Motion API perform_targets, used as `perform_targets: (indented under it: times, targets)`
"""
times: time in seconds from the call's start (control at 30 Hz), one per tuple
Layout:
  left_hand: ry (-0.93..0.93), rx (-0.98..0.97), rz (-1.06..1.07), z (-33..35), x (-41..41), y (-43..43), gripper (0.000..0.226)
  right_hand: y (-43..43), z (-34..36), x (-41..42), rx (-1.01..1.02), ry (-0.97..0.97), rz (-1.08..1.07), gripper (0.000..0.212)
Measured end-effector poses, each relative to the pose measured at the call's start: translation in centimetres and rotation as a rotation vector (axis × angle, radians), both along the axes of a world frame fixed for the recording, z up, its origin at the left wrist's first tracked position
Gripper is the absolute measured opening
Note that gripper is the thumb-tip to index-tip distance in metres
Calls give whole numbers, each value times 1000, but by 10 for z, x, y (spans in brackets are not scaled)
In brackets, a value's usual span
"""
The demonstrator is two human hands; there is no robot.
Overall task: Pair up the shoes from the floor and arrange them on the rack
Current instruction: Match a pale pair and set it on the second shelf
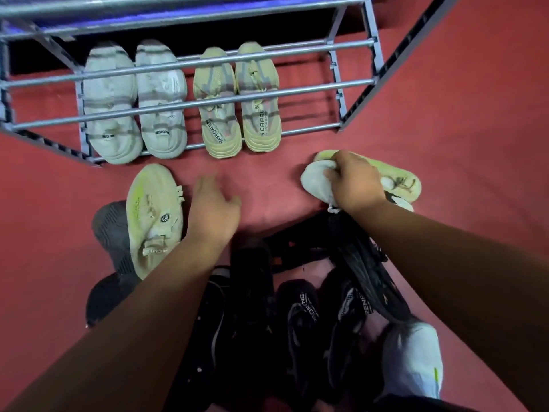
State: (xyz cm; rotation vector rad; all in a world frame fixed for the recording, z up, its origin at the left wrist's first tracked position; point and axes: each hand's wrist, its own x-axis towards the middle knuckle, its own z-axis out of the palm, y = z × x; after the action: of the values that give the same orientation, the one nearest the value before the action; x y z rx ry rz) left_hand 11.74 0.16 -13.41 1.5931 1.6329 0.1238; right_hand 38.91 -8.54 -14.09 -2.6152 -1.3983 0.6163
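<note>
My right hand (353, 184) grasps a white shoe (315, 179), left hand (215, 208) released; beige shoe (262, 127) at rack's (312, 89) front edge reads "CAPRO".

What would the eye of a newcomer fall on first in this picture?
First, two pale pairs lined up on the grey rack: a white pair at left, a beige pair beside it. Next, the right hand gripping a white shoe above the red floor, while the left hand hangs open beside a cream shoe. Black shoes lie heaped nearest the person.

"ESIGN" on white shoe (162, 87) tongue, "CAPRO" on beige shoe (261, 114) tongue, "IGNED" on cream shoe (154, 215)
</note>
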Motion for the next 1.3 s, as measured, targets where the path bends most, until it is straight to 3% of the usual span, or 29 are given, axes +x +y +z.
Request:
perform_targets:
  times: [0.07, 0.3, 0.47, 0.6, 0.67, 0.73, 0.8, 0.9, 1.0, 1.13, 1.3]
  targets:
    - [15, -11, -39, 2, -1, -5, 57, -5, 6, -2, 76, 120, 60, 25]
    - [105, 73, -137, 5, -12, -8, 45, 8, 21, 2, 145, 257, 250, 22]
    - [109, 103, -160, 9, -22, -7, 45, 42, 43, -34, 283, 242, 290, 25]
    - [107, 238, -230, 13, -33, -4, 39, 59, 35, -63, 163, 332, 418, 32]
    - [165, 317, -255, 17, -42, 2, 42, 58, 27, -67, 115, 352, 369, 36]
    - [295, 356, -260, 16, -54, 8, 51, 51, 20, -59, 152, 275, 185, 28]
    - [441, 319, -253, 13, -69, 9, 75, 39, 11, -40, 155, 131, -1, 27]
    - [657, 64, -138, 15, -82, -2, 115, 20, 10, -3, -30, -3, -169, 54]
    - [785, -87, 2, 16, -81, -11, 128, 3, 7, 18, -254, -24, -185, 69]
    - [851, -177, 83, 18, -71, 0, 121, -19, -4, 26, -429, -150, -44, 100]
    - [639, -153, 159, 32, -75, 8, 91, -24, 5, 25, -374, -230, -108, 82]
